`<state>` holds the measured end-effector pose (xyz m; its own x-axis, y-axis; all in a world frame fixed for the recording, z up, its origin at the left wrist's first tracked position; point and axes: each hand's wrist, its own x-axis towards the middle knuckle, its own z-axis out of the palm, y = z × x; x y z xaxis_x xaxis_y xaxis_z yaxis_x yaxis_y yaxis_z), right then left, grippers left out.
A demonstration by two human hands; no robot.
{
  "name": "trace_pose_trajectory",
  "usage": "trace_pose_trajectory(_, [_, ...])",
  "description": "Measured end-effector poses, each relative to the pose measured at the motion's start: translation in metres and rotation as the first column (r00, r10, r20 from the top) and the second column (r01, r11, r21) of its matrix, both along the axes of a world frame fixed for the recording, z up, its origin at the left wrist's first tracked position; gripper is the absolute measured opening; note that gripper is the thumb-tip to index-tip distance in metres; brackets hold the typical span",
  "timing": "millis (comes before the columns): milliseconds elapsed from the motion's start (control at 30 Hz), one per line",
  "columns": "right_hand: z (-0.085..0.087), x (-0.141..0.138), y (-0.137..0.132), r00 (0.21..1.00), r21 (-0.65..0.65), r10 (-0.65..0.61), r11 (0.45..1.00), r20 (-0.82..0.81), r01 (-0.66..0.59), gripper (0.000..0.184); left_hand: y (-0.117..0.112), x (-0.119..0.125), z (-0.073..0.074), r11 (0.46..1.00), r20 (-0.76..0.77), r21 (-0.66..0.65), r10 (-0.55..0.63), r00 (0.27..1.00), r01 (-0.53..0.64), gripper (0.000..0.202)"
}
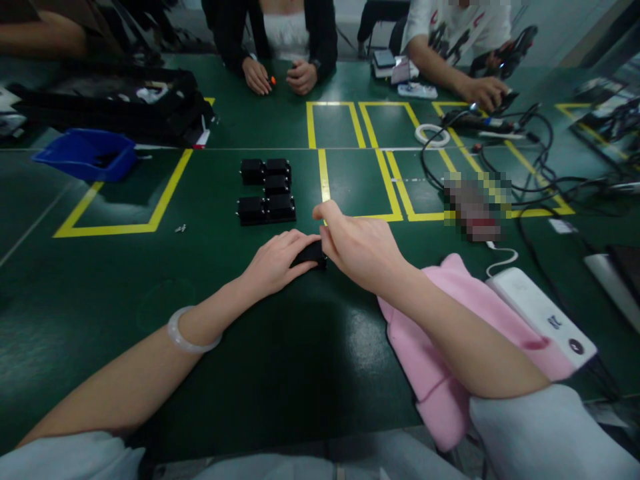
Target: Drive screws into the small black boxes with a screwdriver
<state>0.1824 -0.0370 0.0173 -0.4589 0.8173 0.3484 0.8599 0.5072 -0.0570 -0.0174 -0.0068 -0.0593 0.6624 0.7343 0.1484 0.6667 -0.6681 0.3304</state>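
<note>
My left hand [280,261] is closed around a small black block-shaped part [311,253], thumb on the near side and fingers over the far side. The part rests on or just above the green table. Against its right end is my right hand [363,245], with the fingers curled in and the index finger bent forward. Whatever sits inside that curl is hidden. Beyond my hands, several similar black parts [279,205] with small silver pins or screws at their ends stand grouped. A few tiny silver pieces, apparently screws [181,228], lie to the left.
A blue scoop-like bin [87,155] and a long black tray [115,100] are at the left. On the right lie a pink cloth [430,347], a white power bank [543,317], black cables [540,173] and a white ring [432,135]. Co-workers' hands [303,77] rest across the table.
</note>
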Motion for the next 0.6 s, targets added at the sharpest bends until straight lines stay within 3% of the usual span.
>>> trace_pose_trajectory(400, [0.0004, 0.0018, 0.0006, 0.996, 0.021, 0.089, 0.996, -0.012, -0.089, 0.03, 0.0005, -0.0006, -0.0017, 1.0, 0.017, -0.005, -0.001, 1.0, 0.001, 0.043])
trace_pose_trajectory(600, [0.0037, 0.0024, 0.0011, 0.999, -0.025, -0.013, 1.0, 0.034, 0.014, 0.028, -0.0004, 0.0009, 0.0013, 1.0, 0.006, -0.004, 0.0, 1.0, 0.0, 0.044])
